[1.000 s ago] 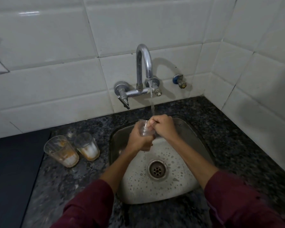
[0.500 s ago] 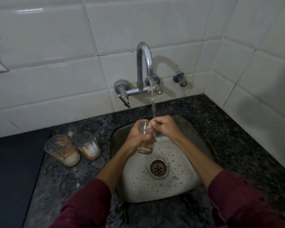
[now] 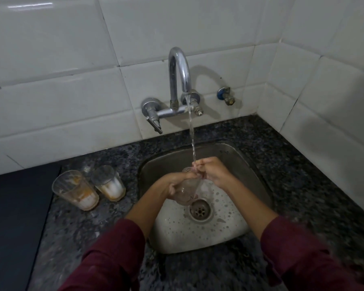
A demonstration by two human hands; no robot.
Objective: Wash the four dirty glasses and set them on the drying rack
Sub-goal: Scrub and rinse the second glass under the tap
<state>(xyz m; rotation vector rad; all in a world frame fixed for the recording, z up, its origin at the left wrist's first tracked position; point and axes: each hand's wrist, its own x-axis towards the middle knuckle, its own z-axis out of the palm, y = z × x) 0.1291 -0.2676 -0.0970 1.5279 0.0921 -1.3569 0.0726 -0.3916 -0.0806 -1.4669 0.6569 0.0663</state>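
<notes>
My left hand [image 3: 178,181] grips a clear glass [image 3: 186,193] over the steel sink [image 3: 248,164], its mouth tipped up toward the running water. My right hand [image 3: 213,171] is curled at the glass rim, fingers in the stream, pinching the rim. Water falls from the chrome tap [image 3: 180,80] onto those fingers. Two dirty glasses stand on the counter left of the sink: one with orange residue [image 3: 75,191], one with whitish residue [image 3: 108,183].
Dark speckled granite counter [image 3: 303,185] surrounds the sink. A black flat surface [image 3: 15,217] lies at far left. White tiled walls meet in a corner at the right. A small blue valve [image 3: 225,95] sticks out of the wall. The drain [image 3: 200,210] sits below the glass.
Both hands with the glass have dropped lower into the sink, and the glass has tilted more. The water keeps running.
</notes>
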